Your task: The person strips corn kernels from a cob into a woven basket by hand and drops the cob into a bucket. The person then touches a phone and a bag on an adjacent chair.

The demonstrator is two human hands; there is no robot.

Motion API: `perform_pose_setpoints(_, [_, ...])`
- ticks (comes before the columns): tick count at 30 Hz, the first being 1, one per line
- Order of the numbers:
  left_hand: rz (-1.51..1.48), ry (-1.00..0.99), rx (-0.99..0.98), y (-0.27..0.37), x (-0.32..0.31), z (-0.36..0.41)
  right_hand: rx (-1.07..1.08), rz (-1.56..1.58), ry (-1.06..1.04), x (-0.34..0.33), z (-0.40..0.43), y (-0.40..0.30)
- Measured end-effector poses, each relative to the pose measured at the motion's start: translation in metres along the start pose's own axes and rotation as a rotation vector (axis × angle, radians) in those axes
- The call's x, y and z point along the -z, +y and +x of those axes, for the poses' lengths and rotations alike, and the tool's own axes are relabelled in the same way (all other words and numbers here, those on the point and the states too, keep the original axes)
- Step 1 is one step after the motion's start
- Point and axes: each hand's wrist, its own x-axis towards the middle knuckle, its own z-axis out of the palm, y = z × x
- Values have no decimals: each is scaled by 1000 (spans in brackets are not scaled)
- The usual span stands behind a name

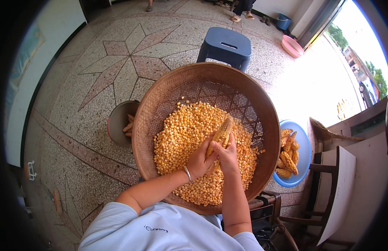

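Observation:
Both my hands grip one dried corn cob (223,130), partly stripped of kernels, above a wide woven bamboo basket (143,103). My left hand (200,160), with a silver bangle at the wrist, holds the cob's lower left side. Against its right side is my right hand (227,156), its thumb lying across the cob. Loose yellow kernels (184,131) form a broad heap in the basket beneath my hands. The cob's lower end is partly hidden by my fingers.
A blue basin (303,157) of corn cobs (288,160) stands right of the basket, a bucket (115,125) with cobs left. Beyond the basket is a blue plastic stool (228,40). A broom (322,130) and wooden chair (330,188) stand at right. Other people's feet show at the top.

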Motion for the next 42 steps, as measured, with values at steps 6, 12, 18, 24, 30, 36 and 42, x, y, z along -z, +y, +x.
perform_pose_setpoints(6, [-109,-11,26,6,1,1,-122,341,96,10,5,6])
perform_pose_setpoints(12, [-81,-1,39,-2,1,3,21,104,-67,16,10,17])
perform_pose_setpoints(18, [30,28,-93,-2,-7,6,-78,268,69,14,7,4])
perform_pose_setpoints(24, [-22,33,-38,8,-3,3,-133,0,98,16,9,11])
perform_pose_setpoints(30, [-178,-57,5,9,-1,2,-125,126,-11,24,6,6])
perform_pose_setpoints(36, [-329,-191,-28,1,9,4,-68,332,-119,27,6,11])
perform_pose_setpoints(42, [-616,-368,476,21,17,12,-13,160,8,26,10,9])
